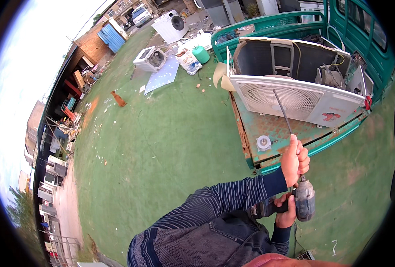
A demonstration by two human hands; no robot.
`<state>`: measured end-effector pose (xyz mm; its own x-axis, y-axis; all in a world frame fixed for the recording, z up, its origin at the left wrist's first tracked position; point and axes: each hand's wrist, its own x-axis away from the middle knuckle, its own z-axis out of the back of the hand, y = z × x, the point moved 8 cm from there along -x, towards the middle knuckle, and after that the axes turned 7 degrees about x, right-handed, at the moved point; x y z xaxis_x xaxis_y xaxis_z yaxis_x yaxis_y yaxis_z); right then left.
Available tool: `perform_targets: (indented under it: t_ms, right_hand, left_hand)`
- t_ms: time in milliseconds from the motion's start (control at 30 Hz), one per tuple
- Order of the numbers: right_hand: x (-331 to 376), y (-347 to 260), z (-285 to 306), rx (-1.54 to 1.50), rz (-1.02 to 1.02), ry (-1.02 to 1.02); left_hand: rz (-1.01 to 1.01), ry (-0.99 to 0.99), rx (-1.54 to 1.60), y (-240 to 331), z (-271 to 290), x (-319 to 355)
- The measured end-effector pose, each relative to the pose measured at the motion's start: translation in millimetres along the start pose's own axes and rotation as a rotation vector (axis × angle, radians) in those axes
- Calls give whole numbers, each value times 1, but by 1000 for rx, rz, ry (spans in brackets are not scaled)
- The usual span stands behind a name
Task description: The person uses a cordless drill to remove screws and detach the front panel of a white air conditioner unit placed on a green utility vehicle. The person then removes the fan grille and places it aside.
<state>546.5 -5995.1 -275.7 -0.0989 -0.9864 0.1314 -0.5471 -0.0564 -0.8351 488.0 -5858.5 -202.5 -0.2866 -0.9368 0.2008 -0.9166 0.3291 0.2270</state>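
Beside the truck bed [255, 129], the left hand [294, 161] closes round a long bit [283, 109], the right hand [287, 213] round a drill [305, 201]; steady support should limit wobble. The air-conditioner unit [311, 111] stands back from the bed's near corner.

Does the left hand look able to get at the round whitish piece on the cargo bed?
Probably not without letting go: the left hand grips the long metal bit, though nothing visible covers the round whitish piece.

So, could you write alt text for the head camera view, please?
A person's left hand grips a long metal rod while the right hand holds a power drill just below. Beyond the rod, an opened white air-conditioner unit stands on a green cargo bed.
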Motion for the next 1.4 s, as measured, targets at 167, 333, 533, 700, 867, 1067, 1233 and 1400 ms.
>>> perform_targets:
  t_ms: [167,333,533,700,867,1067,1233,1400]
  right_hand:
    - [-5,19,14,-67,-35,94]
    - [-18,11,-1,-105,-148,11]
    - [-38,5,13,-88,-95,50]
    - [-46,10,23,-106,-51,136]
    - [-46,9,44,-256,53,217]
    - [-35,25,78,-429,148,423]
    - [-14,67,107,-434,146,467]
    - [2,134,110,-432,32,496]
  left_hand:
    - [39,-9,-17,-9,1,-12]
    - [-19,-7,-13,8,7,-17]
    - [111,6,-59,-19,0,-49]
    - [210,-18,-106,-41,-8,-63]
    - [113,-210,-825,-18,-12,-96]
    - [-1159,-484,-2373,90,-49,-237]
    - [-1355,-486,-2635,88,-43,-283]
    - [-1198,-185,-2807,126,-56,-328]
